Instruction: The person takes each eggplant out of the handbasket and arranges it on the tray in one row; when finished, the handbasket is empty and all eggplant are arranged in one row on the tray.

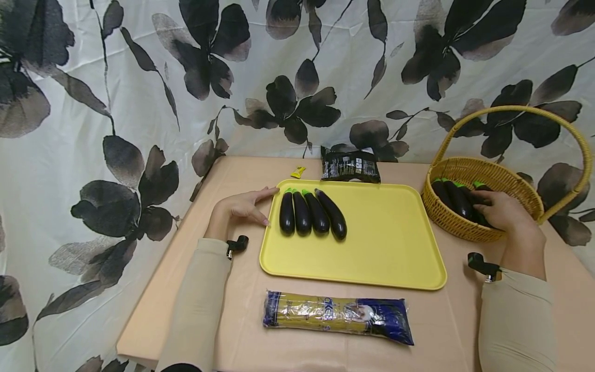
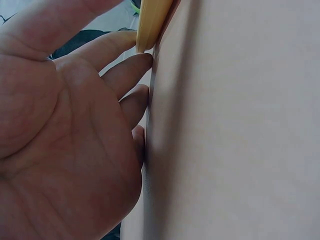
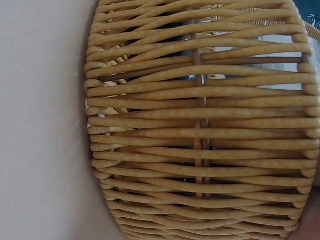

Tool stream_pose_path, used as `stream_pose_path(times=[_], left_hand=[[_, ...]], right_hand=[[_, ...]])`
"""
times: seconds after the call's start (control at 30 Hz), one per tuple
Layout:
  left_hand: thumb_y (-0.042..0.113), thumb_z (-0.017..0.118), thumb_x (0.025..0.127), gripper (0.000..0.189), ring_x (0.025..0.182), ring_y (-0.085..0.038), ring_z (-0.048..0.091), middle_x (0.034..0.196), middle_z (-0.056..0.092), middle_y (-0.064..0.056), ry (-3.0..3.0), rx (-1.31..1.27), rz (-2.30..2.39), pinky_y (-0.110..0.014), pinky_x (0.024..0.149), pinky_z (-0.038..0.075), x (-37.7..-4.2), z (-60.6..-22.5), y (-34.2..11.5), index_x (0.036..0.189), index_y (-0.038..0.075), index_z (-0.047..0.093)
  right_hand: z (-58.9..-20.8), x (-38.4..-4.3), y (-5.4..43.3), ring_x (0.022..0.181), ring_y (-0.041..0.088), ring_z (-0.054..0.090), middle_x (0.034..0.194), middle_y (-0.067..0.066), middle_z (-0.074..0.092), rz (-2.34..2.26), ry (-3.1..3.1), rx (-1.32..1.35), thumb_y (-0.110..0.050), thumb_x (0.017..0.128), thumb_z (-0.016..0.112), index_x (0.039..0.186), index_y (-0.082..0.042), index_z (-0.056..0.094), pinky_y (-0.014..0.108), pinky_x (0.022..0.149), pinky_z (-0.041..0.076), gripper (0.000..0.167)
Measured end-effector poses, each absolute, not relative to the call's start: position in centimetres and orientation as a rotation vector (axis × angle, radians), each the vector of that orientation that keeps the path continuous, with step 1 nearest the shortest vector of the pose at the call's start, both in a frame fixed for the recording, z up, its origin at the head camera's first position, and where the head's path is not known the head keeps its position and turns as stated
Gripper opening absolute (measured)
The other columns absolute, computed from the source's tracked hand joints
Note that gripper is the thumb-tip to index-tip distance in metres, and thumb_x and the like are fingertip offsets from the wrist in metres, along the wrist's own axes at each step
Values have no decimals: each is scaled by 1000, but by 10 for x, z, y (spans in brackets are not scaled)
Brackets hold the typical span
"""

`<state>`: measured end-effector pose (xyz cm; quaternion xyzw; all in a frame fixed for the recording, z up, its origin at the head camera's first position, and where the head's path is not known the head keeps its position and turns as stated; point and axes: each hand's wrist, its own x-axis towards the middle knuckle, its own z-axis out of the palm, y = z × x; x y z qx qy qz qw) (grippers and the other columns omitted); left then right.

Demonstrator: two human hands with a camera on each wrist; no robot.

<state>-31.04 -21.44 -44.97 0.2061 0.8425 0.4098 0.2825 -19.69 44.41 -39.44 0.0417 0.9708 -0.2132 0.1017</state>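
Note:
My left hand (image 1: 244, 204) is at the left rim of a yellow tray (image 1: 386, 232), fingers extended and fingertips right at the edge. In the left wrist view, the open palm (image 2: 75, 135) shows, with fingers reaching to the tray's rim (image 2: 151, 25). Several dark eggplants (image 1: 303, 214) with green caps lie side by side at the tray's left. My right hand (image 1: 511, 214) reaches into a wicker basket (image 1: 465, 230), over more eggplants (image 1: 457, 199). Its fingertips are partly hidden among them; I cannot tell whether they grip one. Basket weave (image 3: 200, 120) fills the right wrist view.
In front of the tray lies a blue and yellow plastic packet (image 1: 337, 315). A black packet (image 1: 350, 165) lies at the tray's back rim, beside a small yellow wrapper (image 1: 298, 172). The basket's tall handle (image 1: 516, 109) arches over it. A floral cloth (image 1: 288, 62) hangs behind the table.

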Motion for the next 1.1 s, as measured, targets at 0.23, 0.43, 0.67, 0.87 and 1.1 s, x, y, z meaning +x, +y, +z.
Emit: stream_pose_path(times=[0.23, 0.43, 0.67, 0.87, 1.1], left_hand=[[20, 98, 68, 117, 163, -24, -4, 177, 5, -4, 2250, 553, 1109, -51, 132, 1, -309, -449, -214, 165, 30, 32], [20, 98, 69, 117, 164, -25, -4, 177, 5, -4, 2258, 559, 1095, -53, 131, 1, -309, -449, -215, 165, 29, 32], [21, 98, 68, 118, 164, -25, -4, 177, 5, -4, 2260, 557, 1092, -53, 131, 1, -310, -449, -215, 165, 30, 32], [22, 98, 68, 117, 164, -25, -4, 177, 5, -5, 2263, 562, 1087, -53, 131, 1, -309, -449, -215, 165, 29, 32], [23, 98, 68, 117, 164, -25, -3, 177, 6, -4, 2266, 554, 1079, -53, 131, 2, -308, -448, -215, 165, 30, 32]], right_hand=[[-394, -196, 444, 133, 64, 34, 149, 46, 32, -657, 2889, 152, -22, 111, 44, 158, 3, 33, 84, 106, 26, 55], [-392, -194, 443, 133, 66, 31, 150, 46, 31, -694, 2928, 169, -31, 112, 43, 161, 1, 28, 83, 104, 28, 60], [-385, -191, 440, 130, 63, 38, 147, 46, 37, -841, 2995, 149, -36, 113, 39, 162, -3, 29, 81, 102, 33, 61], [-379, -190, 434, 125, 60, 44, 145, 43, 41, -913, 3037, 135, -32, 113, 39, 163, -5, 28, 73, 94, 41, 58], [-368, -188, 423, 122, 55, 47, 146, 39, 44, -971, 3108, 127, -35, 112, 44, 164, -15, 31, 37, 74, 49, 58]])
